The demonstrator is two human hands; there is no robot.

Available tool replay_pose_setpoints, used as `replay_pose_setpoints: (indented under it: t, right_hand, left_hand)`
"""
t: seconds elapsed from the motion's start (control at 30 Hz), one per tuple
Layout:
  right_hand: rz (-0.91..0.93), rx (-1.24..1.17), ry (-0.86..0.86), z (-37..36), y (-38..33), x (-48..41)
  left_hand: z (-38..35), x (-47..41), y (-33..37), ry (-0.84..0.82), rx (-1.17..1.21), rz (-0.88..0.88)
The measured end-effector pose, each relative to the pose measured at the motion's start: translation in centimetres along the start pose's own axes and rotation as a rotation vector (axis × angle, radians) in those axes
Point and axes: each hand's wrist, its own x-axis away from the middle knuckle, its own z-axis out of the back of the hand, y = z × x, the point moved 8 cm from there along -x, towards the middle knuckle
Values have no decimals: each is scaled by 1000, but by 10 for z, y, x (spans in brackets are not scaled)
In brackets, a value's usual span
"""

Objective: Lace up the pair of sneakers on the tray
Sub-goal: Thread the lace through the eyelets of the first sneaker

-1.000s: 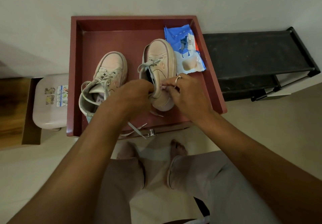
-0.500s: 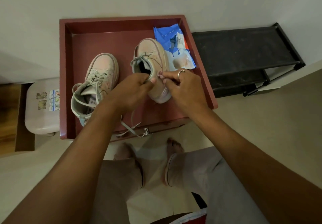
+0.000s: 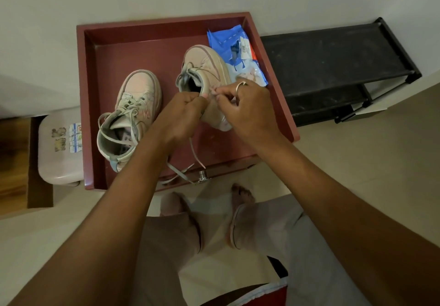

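Between the two hands, in the red tray (image 3: 142, 31): the pink sneaker (image 3: 207, 67), tipped on its side. Left hand (image 3: 183, 112) curled round its collar; right hand (image 3: 245, 105) pinching the tip of the lace (image 3: 194, 153), other fingers bent. Below the left wrist, the loose lace trailing over the tray's near edge. Left of the left hand, the second sneaker (image 3: 133, 115), upright. Just beyond the right hand, a blue packet (image 3: 238, 50); further right, a black rack (image 3: 333, 62).
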Motion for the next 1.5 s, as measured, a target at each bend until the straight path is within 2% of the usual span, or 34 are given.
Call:
replay_pose_setpoints:
  t: [0.13,0.27,0.43,0.6,0.8,0.97,1.17,1.37,1.5]
  right_hand:
    - [88,-4,-20,0,-12,10]
    - [16,41,59,2,-1,0]
    - [173,69,-9,-2,-21,15]
    - [-26,4,34,3,9,-17]
    - [0,-120,-137,-8,10,-22]
    - [-76,-128,-88,-14,26,-40]
    - [-4,-193,-194,-23,21,-39]
    - [-53,-130,-182,-34,23,-53]
    - [-50,-136,-264,-30,17,-38]
  left_hand:
    - [2,-4,-1,19,48,14]
    - [1,-5,1,36,68,3]
    - [5,-4,-3,27,89,7]
    - [0,-8,-2,27,-28,4]
    - [2,-6,-8,-14,-11,26]
    - [-5,-7,-5,-34,-89,23]
    - [-1,-5,-9,-40,-91,31]
    - [-9,-3,-5,-71,-181,35]
    - [-4,-1,-13,-61,-196,53]
